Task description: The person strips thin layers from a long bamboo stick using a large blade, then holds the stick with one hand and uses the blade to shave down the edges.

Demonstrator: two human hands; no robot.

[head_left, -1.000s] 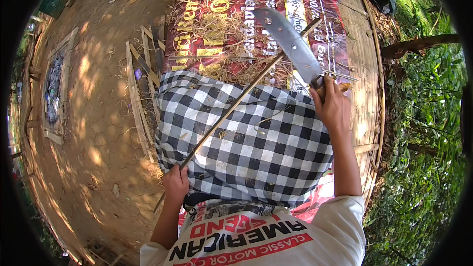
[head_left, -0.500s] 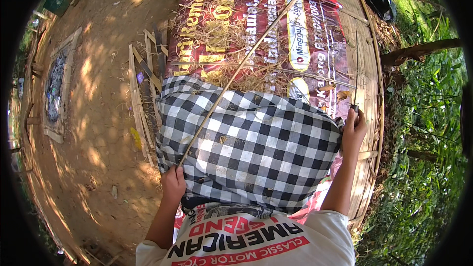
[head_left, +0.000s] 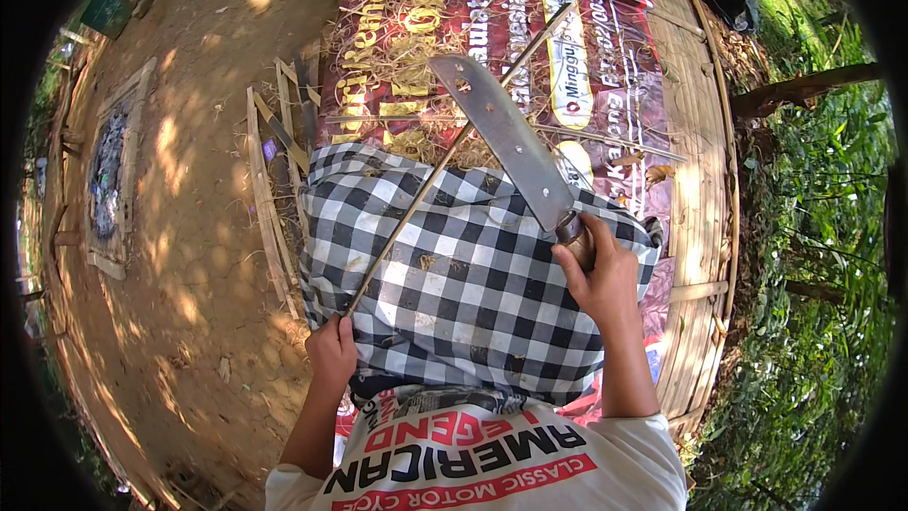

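Observation:
My left hand point(head_left: 332, 352) is closed on the near end of a long, thin bamboo strip point(head_left: 413, 203). The strip slants away to the far right, over the black-and-white checked cloth point(head_left: 454, 293) on my lap. My right hand point(head_left: 608, 276) grips the dark handle of a machete point(head_left: 515, 147). Its broad grey blade has several small holes and points to the far left. The blade lies across the strip in view and hides part of it; I cannot tell whether they touch.
Curly shavings point(head_left: 397, 66) litter a red printed banner point(head_left: 478, 14) on a bamboo platform point(head_left: 695, 218). Split bamboo pieces point(head_left: 265, 199) lie at its left. Farther left, a wood-framed pit point(head_left: 118, 166) sits in the dirt ground. Green plants point(head_left: 813, 350) grow at the right.
My right hand has swung left and inward from the platform's right side, turning the machete so its blade crosses over the strip. My left hand has stayed nearly still.

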